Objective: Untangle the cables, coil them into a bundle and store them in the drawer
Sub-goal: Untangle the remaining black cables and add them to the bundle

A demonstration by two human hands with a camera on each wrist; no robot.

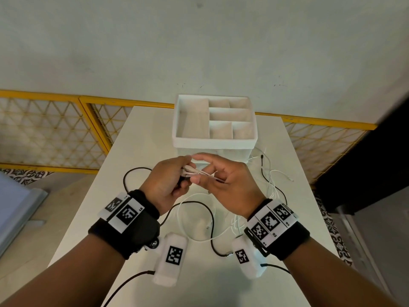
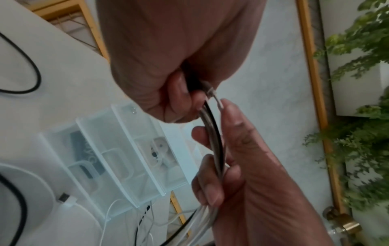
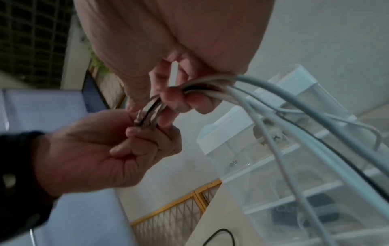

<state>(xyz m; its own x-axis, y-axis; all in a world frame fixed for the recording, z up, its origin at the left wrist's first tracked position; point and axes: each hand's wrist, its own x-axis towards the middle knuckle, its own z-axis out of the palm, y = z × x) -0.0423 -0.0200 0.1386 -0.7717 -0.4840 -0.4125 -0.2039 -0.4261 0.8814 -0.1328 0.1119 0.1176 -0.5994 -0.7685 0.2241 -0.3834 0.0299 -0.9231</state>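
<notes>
Both hands meet above the white table (image 1: 141, 151), in front of the white drawer unit (image 1: 213, 144). My left hand (image 1: 182, 175) grips the plug ends of several white cables and one black cable (image 1: 200, 172) in curled fingers. My right hand (image 1: 199, 168) pinches the same strands a little further along. In the left wrist view the left fingers (image 2: 181, 98) close on the plugs, and the bundle (image 2: 212, 133) runs down through the right hand (image 2: 242, 166). From the right hand (image 3: 176, 99) the strands (image 3: 273, 119) hang toward the translucent drawers (image 3: 294, 174).
Loose black cable (image 1: 132, 173) and white cable loops (image 1: 192, 218) lie on the table under my wrists, with thin white cables (image 1: 272, 180) to the right of the drawer unit. The open compartment tray (image 1: 192, 120) tops the unit. A yellow lattice fence (image 1: 55, 129) stands behind the table.
</notes>
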